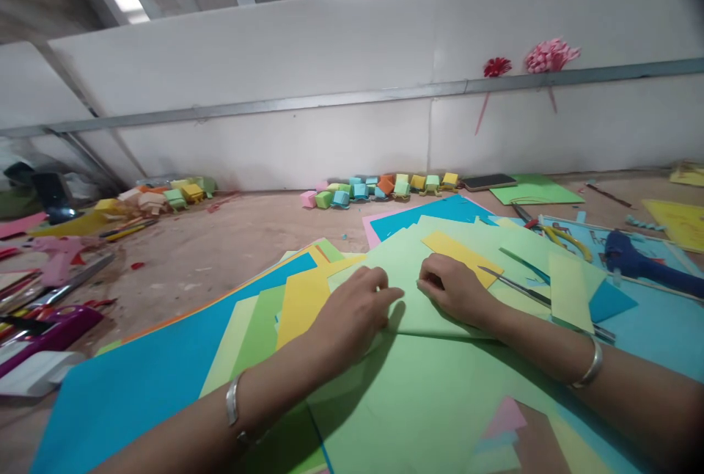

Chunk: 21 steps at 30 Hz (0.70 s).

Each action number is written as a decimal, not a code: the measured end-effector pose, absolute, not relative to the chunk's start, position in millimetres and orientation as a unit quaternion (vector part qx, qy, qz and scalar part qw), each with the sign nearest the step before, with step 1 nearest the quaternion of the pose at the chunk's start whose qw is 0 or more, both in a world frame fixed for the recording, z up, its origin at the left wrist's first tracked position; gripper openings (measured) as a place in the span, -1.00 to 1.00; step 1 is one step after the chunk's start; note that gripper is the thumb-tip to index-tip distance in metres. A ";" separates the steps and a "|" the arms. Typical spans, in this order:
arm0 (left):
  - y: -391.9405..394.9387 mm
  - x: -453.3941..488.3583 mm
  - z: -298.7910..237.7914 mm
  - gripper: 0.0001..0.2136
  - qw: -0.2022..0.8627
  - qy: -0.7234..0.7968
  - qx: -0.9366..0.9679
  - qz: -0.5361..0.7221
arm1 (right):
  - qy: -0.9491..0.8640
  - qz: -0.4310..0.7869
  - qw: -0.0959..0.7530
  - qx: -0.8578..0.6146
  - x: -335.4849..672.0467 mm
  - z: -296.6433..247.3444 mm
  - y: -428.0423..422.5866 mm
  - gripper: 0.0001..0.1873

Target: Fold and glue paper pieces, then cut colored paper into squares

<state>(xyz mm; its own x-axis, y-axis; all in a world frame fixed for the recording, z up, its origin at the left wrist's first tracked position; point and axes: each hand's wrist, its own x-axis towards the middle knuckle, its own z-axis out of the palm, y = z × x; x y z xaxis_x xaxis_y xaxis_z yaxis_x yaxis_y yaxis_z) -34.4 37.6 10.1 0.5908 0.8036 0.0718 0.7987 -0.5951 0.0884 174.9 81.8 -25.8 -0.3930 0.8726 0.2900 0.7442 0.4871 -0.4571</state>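
Observation:
My left hand (352, 312) and my right hand (454, 287) both rest on a light green paper sheet (407, 268) in the middle of the table. The fingers of each hand are curled and pressed down on the sheet, close together, as if pinching its fold or edge. A yellow paper strip (459, 254) lies just beyond my right hand. Larger green sheets (429, 400) and a blue sheet (137, 386) lie under and around my forearms. A silver bangle sits on each wrist.
Scissors (528, 290) lie right of my right hand. A blue glue gun (638, 261) and yellow-handled pliers (566, 239) sit at the right. A row of small folded paper boxes (379, 188) lines the wall, beside a phone (488, 181). Tools and a purple item (49, 327) crowd the left edge.

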 end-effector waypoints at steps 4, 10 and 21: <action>48.1 -28.8 20.8 -0.33 0.086 0.349 0.932 -0.051 | -0.824 0.135 0.258 -0.486 175.4 -26.0 83.5 -0.79; 45.8 -20.1 22.3 -0.37 0.028 0.348 0.932 -0.098 | -0.823 0.141 0.268 -0.480 175.4 -26.6 83.4 -0.77; 25.8 -27.8 11.2 -0.75 -0.030 0.257 0.964 -0.052 | -0.825 0.155 0.271 -0.470 176.1 -29.0 85.9 -0.77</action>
<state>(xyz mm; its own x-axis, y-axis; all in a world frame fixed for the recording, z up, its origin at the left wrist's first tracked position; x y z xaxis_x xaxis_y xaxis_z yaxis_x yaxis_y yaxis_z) -27.8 25.8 11.2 0.8623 0.4992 -0.0849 0.4928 -0.8659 -0.0854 176.1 85.9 -29.0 -0.4104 0.8603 0.3025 0.6922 0.5098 -0.5108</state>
